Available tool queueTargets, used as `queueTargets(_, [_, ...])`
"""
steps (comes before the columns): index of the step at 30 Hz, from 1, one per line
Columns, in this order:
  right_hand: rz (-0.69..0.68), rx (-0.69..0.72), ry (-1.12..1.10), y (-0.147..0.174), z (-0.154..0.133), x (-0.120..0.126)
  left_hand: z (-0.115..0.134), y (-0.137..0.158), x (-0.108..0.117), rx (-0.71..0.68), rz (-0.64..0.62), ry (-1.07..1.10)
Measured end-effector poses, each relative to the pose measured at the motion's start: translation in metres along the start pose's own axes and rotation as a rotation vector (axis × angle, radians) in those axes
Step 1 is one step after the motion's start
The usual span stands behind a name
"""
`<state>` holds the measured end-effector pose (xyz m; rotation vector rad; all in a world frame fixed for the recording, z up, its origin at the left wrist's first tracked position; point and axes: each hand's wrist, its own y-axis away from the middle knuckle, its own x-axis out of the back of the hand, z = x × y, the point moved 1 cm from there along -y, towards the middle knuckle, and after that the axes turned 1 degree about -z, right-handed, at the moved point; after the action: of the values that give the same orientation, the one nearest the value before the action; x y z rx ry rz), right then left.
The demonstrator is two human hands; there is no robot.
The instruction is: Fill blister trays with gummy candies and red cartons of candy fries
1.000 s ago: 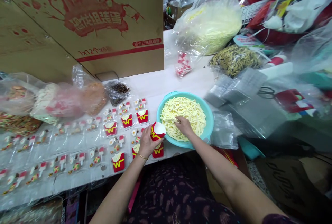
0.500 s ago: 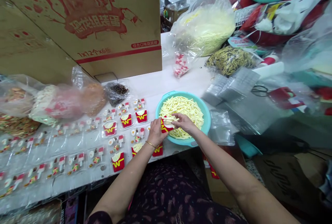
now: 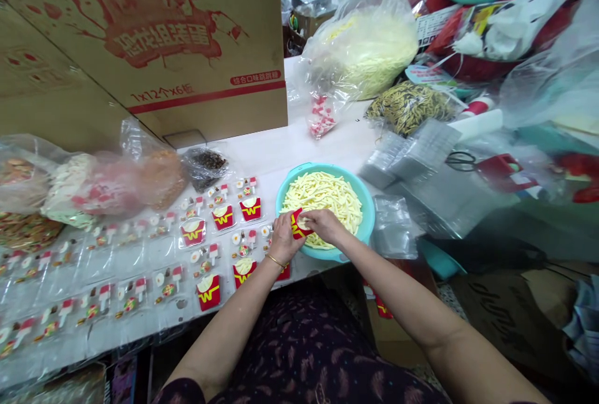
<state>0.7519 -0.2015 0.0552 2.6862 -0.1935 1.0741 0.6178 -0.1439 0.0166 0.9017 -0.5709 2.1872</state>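
Note:
My left hand point(image 3: 284, 238) grips a small red fries carton point(image 3: 297, 224) with a yellow W, held over the near left rim of a turquoise basin point(image 3: 372, 223). Pale yellow miniature fries point(image 3: 334, 195) fill the basin. At the carton's mouth, the fingers of my right hand point(image 3: 324, 224) are closed together; their tips and whatever they pinch are hidden. Left of my hands, several clear packets hold tiny food-shaped pieces. On some of these lie red cartons, among them a carton with fries showing point(image 3: 244, 273) and a carton with a pale opening point(image 3: 208, 291).
A large cardboard box point(image 3: 187, 73) stands at the back left. Bags of small pieces point(image 3: 100, 185) line its front. Behind the basin sits a big bag of fries point(image 3: 374, 60). Clear sleeves point(image 3: 394, 226), scissors point(image 3: 461, 160) and a bag of dark yellowish strands point(image 3: 409, 107) lie to the right.
My right hand has moved slightly left, its fingers now in against the carton's mouth. The pale sticks that showed between my hands are now covered. The view has shifted slightly.

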Motion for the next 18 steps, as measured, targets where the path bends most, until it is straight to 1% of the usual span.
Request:
queueTargets(2, [-0.053,0.053,-0.067,0.001,0.001,-0.005,0.001,-0.001,-0.004,0.011,-0.007,0.028])
queueTargets(4, [-0.059,0.05,-0.23,0.003,0.009,-0.007,0.001,0.0,-0.005,0.029,-0.018,0.047])
queueTargets(6, [0.008,-0.04,-0.417,0.005,0.024,-0.002,-0.002,0.002,-0.003,0.037,-0.033,0.06])
queueTargets(8, [0.124,-0.158,-0.499,0.002,0.042,0.005,-0.005,0.004,0.001,0.048,-0.034,0.07])
queueTargets(10, [0.209,-0.207,-0.43,-0.008,0.054,0.008,-0.009,0.008,0.006,0.057,-0.02,0.074])
queueTargets(12, [0.247,-0.166,-0.252,-0.025,0.055,0.003,-0.013,0.012,0.009,0.066,-0.006,0.062])
queueTargets(14, [0.217,-0.079,-0.042,-0.044,0.048,-0.011,-0.018,0.018,0.011,0.083,-0.001,0.043])
queueTargets(16, [0.162,-0.021,0.124,-0.059,0.04,-0.029,-0.022,0.024,0.014,0.112,0.009,0.029])
queueTargets(18, [0.128,-0.022,0.187,-0.067,0.038,-0.041,-0.026,0.029,0.017,0.139,0.027,0.024])
